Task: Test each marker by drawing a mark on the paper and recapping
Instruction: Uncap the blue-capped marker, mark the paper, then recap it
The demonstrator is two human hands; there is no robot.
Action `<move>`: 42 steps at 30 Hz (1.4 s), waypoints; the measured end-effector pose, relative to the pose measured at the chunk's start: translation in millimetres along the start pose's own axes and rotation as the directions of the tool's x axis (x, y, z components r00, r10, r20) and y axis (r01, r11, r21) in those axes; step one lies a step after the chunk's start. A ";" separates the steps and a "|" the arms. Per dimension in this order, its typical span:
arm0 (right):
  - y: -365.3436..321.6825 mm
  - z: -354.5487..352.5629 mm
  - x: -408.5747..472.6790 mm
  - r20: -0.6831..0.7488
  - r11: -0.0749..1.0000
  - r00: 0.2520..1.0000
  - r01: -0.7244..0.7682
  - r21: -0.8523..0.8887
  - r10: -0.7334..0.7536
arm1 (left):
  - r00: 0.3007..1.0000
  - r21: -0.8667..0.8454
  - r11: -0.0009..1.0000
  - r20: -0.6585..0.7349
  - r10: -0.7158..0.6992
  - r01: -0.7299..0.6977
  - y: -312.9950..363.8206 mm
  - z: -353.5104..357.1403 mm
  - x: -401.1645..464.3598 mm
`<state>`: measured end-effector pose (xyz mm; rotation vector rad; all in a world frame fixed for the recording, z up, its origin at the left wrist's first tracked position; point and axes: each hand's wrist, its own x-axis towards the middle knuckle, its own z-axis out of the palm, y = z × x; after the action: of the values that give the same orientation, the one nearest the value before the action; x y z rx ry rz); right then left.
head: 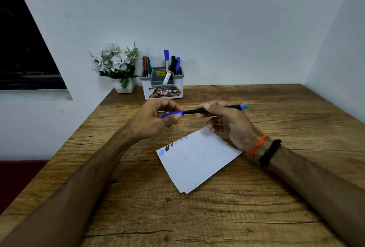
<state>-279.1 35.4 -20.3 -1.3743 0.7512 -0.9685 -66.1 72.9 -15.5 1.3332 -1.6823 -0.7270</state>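
- Marker — slim black barrel, blue-teal end, held level at frame centre.
- Right hand pinches the barrel.
- Left hand pinches its blue cap.
- Paper below — coloured marks along its upper edge.

Both forearms are extended over the table, the left hand curled with fingertips pinched together, the right hand likewise curled, its wrist ringed by two bands.

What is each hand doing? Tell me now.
Left hand: fingers pinch the blue cap.
Right hand: fingers grip the marker.
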 end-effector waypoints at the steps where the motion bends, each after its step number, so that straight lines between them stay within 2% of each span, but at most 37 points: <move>1: -0.3 -0.8 -0.1 0.014 1.000 1.000 -0.005 0.010 0.005 | 1.000 -0.015 1.000 -0.002 0.003 -0.003 0.8 0.1 -0.3; 6: -1.7 -2.2 -0.3 0.105 0.997 0.993 -0.055 0.048 0.049 | 1.000 -0.033 0.999 0.005 0.021 -0.021 3.7 1.6 -1.0; 13: 3.4 -2.3 1.2 -0.014 0.997 0.999 0.048 -0.066 -0.049 | 1.000 -0.087 0.996 -0.029 0.008 -0.011 4.5 1.7 -0.5; 18: 4.7 -4.0 3.0 0.011 1.000 1.000 0.013 0.004 -0.013 | 0.999 -0.065 0.998 -0.034 0.013 -0.015 4.9 0.6 -0.5; 28: 15.9 -3.1 8.3 0.091 0.940 0.967 0.252 -0.228 -0.237 | 0.999 -0.081 0.996 0.019 -0.029 0.030 4.6 5.0 -1.2; 36: 19.8 -4.7 9.0 0.136 0.936 0.953 0.293 -0.197 -0.270 | 1.000 -0.063 0.998 0.007 -0.028 0.028 0.8 13.9 -1.7; 42: 18.4 -3.6 6.5 0.178 0.911 0.939 0.332 -0.245 -0.294 | 1.000 -0.088 0.996 0.002 -0.007 0.007 3.1 11.9 -1.6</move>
<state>-277.3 27.0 -38.1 -1.8256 0.5826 -1.0321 -77.9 74.5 -18.9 1.2782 -1.6296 -0.7974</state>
